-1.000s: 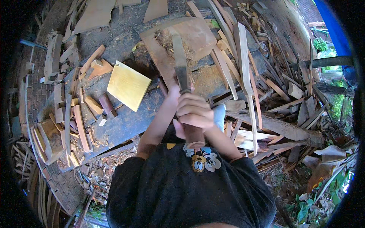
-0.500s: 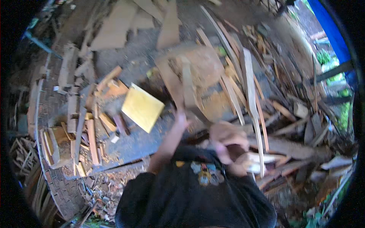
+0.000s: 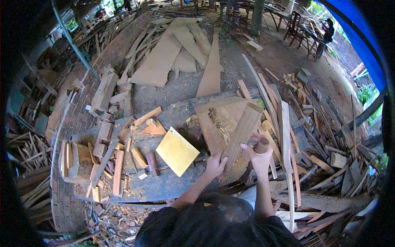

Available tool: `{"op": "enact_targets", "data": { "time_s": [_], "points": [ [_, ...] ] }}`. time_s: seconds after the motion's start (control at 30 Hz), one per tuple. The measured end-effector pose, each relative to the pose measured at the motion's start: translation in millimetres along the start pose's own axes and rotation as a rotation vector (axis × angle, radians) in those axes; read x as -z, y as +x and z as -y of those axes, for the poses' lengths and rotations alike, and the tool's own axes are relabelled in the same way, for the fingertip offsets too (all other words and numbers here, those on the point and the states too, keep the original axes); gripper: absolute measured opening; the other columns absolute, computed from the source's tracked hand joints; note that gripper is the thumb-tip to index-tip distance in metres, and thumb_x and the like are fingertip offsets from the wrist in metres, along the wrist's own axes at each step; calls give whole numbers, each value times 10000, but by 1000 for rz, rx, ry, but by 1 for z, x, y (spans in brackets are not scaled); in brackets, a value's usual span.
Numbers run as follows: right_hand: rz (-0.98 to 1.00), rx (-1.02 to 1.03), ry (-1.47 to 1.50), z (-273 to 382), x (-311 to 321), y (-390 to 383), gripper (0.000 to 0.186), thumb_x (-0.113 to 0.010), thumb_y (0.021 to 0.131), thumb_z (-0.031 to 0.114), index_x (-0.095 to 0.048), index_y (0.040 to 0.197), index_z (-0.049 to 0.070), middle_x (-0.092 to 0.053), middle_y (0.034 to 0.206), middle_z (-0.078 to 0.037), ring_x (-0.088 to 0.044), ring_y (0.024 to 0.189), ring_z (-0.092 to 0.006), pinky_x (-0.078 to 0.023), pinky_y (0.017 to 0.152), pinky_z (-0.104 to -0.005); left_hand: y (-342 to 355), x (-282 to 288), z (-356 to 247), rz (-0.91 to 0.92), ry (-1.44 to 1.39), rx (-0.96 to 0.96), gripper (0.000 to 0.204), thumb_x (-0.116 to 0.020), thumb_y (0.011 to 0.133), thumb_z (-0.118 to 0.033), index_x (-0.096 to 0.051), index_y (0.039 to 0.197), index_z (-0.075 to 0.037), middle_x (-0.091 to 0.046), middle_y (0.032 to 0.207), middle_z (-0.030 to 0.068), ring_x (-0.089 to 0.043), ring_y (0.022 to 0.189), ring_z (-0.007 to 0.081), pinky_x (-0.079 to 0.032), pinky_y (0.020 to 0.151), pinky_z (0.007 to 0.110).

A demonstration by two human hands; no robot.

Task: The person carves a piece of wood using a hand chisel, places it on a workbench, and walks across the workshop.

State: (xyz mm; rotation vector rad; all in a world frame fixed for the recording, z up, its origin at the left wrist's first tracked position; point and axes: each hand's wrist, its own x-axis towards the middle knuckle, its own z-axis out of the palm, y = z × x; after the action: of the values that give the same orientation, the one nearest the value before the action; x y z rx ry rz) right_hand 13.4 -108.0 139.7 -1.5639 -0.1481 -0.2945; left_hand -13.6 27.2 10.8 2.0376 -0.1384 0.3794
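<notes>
My left hand [image 3: 216, 165] is closed around the lower end of a thick brown wooden block [image 3: 243, 131], which slants up and to the right above the bench. Close to its right side, my right hand [image 3: 259, 159] is wrapped round a short, round-ended piece of dark wood [image 3: 261, 145]; most of that piece is hidden by the hand. Behind the block, a broad wooden slab [image 3: 210, 131] bears wood shavings. To the left of my left hand, a yellow square sheet [image 3: 177, 151] lies on the dark workbench [image 3: 164, 187].
Several wood offcuts [image 3: 118, 173] crowd the bench's left part. Long curved strips [image 3: 284, 136] lean at the right, beside a scrap heap [image 3: 329, 173]. Large flat boards [image 3: 164, 61] lie on the ground beyond. A person [image 3: 326, 36] is far off at the right.
My view has tilted up, showing more ground ahead. The block in my left hand has gone from nearly upright to slanting right. My right hand has come up beside it.
</notes>
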Motion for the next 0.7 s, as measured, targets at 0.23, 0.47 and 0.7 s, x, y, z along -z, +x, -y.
{"op": "enact_targets", "data": {
  "time_s": [0.23, 0.47, 0.7],
  "points": [
    [205, 103, -303, -9, 2, 5, 423, -731, 573, 133, -525, 906, -27, -567, 817, -101, -555, 744, -150, -436, 677, -257, -3, 20, 17, -22, 159, -148, 291, -531, 702, -235, -486, 851, 10, -505, 698, 208, -504, 663, 359, -399, 569, 395],
    [714, 683, -591, -4, 2, 14, 355, -604, 599, 73, -526, 945, 57, -549, 910, -49, -572, 702, -196, -443, 655, -280, 43, 65, -31, 426, -1403, 942, 423, -314, 851, -379, -479, 1027, -32, -559, 922, 69, -544, 811, 215, -433, 720, 355],
    [888, 888, -788, -48, 17, 11, 299, -566, 613, 111, -519, 907, 90, -573, 893, -39, -587, 634, -161, -444, 572, -282, 9, 26, 17, 513, -1048, 1216, 415, -426, 823, -375, -426, 1098, -65, -540, 885, 72, -539, 701, 177, -460, 598, 277]
  ]
}}
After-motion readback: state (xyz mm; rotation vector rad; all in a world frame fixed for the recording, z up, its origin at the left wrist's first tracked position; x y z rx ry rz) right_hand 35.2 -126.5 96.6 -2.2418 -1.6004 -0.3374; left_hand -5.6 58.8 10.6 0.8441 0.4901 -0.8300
